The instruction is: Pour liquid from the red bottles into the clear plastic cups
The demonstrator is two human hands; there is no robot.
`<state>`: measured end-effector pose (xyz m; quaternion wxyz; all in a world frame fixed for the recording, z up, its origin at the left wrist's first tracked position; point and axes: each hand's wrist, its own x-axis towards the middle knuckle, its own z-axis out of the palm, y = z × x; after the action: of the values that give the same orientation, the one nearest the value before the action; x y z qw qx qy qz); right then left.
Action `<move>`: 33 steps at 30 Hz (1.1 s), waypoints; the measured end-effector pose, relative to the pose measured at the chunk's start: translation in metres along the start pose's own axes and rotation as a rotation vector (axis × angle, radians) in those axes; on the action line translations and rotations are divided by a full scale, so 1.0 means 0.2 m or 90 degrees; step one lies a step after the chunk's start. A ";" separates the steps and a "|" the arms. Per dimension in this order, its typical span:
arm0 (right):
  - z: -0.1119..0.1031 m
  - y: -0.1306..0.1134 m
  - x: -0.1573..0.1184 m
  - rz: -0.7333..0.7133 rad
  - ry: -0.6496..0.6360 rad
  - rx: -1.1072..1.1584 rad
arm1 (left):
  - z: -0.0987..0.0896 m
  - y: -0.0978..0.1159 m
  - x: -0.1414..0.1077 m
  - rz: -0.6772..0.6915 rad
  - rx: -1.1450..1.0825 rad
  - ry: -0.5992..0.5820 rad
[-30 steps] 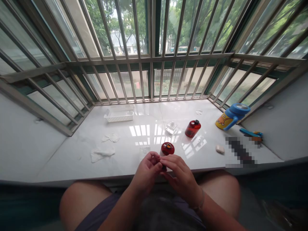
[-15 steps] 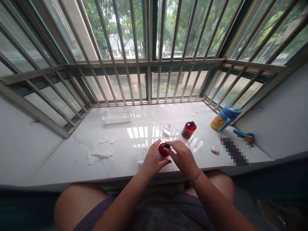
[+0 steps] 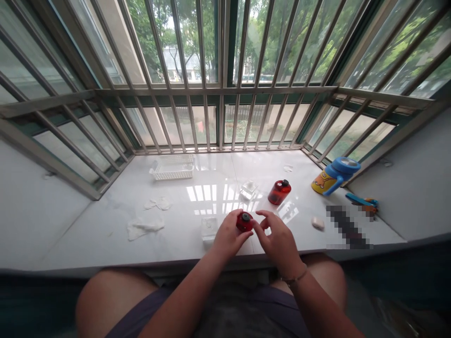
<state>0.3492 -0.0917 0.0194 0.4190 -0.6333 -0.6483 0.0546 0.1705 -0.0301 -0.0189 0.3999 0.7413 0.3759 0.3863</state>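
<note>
A small red bottle [image 3: 243,225] with a black top stands upright near the front of the white counter. My left hand [image 3: 227,238] is wrapped round it, thumb on the near side. To its right is my right hand [image 3: 279,240], thumb and index finger apart with nothing between them. The right thumb tip is close beside the bottle; whether it touches I cannot tell. A second red bottle [image 3: 279,192] with a black top stands farther back on the right. Left of my left hand is a clear square container [image 3: 209,230], and another clear piece [image 3: 248,190] lies behind the held bottle.
A white perforated basket [image 3: 172,174] stands at the back left, with crumpled white tissues [image 3: 145,227] in front. On the right are a blue and yellow jug [image 3: 334,176], a blue and orange item [image 3: 362,202] and a pale lump [image 3: 317,223]. Metal window bars [image 3: 221,122] close off the back.
My right hand has come away from the bottle's top and moved right, its fingers spreading. My left hand keeps hold of the bottle. The view has shifted slightly.
</note>
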 end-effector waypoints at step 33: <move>0.08 -0.02 -0.08 -0.209 -0.025 -0.025 | 0.02 0.03 0.00 0.026 -0.015 -0.025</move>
<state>0.3344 -0.0993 0.0042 0.3970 -0.5261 -0.7519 -0.0149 0.1762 -0.0342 -0.0154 0.4077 0.7518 0.3481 0.3840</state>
